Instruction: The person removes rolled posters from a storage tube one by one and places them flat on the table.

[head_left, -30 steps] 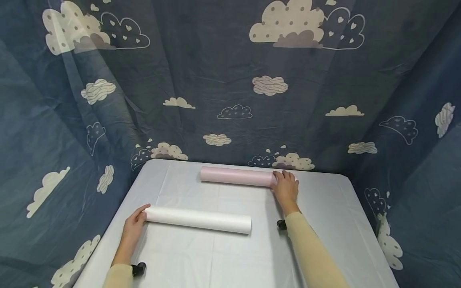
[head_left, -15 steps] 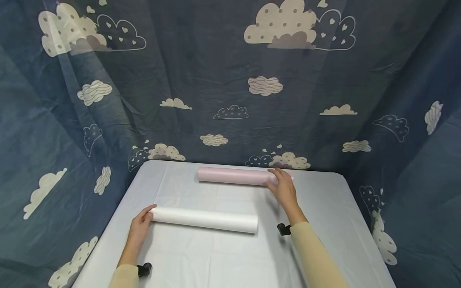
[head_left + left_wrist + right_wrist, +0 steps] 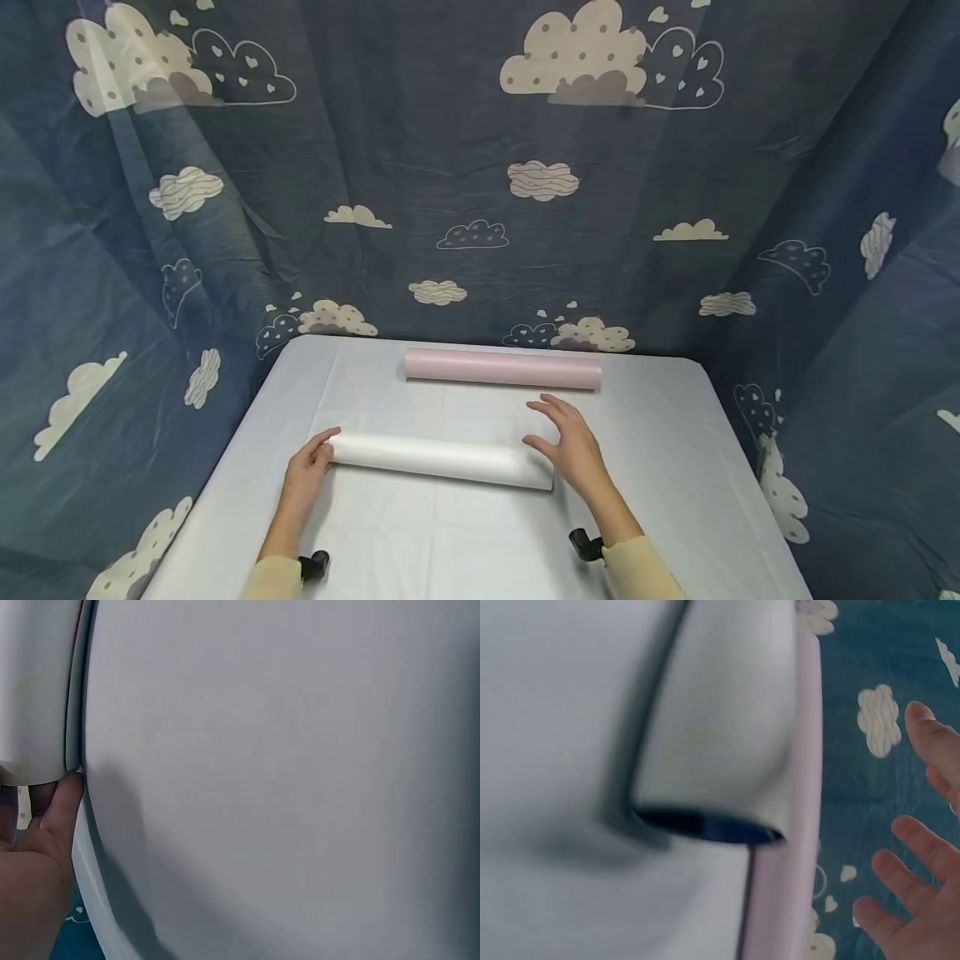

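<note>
Dark blue curtain (image 3: 82,275), cloud-printed; hangs at the left, behind and at the right of the table. White tabletop (image 3: 375,542), corners rounded, cloth-like surface with faint creases. Left sleeve (image 3: 272,579), cream, at the near edge of the head view; black wrist device (image 3: 315,567) beside it. Left hand (image 3: 304,473), thumb and fingers pinching the left end of the white roll. White roll (image 3: 442,461), long, lying crosswise on the table's middle, right end slightly nearer the person; in the right wrist view that end shows a dark opening, blurred. Pink roll (image 3: 502,369), lying near the far edge, roughly parallel to the white one and apart from it. Right hand (image 3: 573,446), free of both rolls, thumb and fingers spread apart, just beside the white roll's right end. Second black device (image 3: 585,545), at the right wrist. Right sleeve (image 3: 641,571), cream.
</note>
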Demonstrator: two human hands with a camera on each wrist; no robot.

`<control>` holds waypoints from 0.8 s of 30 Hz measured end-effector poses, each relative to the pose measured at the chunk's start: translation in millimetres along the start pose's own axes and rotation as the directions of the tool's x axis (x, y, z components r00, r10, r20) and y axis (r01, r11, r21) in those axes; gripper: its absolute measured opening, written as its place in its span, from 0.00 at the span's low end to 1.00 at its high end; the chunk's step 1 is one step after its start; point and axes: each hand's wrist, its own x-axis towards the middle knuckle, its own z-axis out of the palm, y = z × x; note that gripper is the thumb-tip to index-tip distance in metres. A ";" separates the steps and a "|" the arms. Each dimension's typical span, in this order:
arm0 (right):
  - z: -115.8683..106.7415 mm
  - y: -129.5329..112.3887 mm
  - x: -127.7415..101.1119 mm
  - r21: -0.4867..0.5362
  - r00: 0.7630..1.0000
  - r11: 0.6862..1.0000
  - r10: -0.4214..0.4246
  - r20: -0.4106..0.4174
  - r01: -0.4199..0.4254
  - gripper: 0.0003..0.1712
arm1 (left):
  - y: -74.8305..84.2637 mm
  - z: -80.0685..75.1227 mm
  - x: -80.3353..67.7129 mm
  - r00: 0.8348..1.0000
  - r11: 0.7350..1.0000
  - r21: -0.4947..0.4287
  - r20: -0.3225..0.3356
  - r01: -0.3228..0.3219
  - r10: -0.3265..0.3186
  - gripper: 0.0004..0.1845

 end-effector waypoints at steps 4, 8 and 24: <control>11.8 -2.4 -21.2 -0.017 1.000 1.000 -0.001 0.009 0.001 0.36 | 0.9 9.7 -1.8 1.000 1.000 0.021 -0.002 -0.018 0.018 0.21; 22.4 0.3 -36.9 -0.097 1.000 0.995 -0.015 0.011 0.016 0.35 | 2.2 22.2 -3.5 1.000 1.000 0.009 0.001 -0.024 0.024 0.21; 32.4 25.7 -60.1 -0.328 0.992 0.940 -0.117 -0.048 0.095 0.29 | 16.2 49.3 -32.6 0.996 0.990 0.111 0.019 -0.090 0.089 0.21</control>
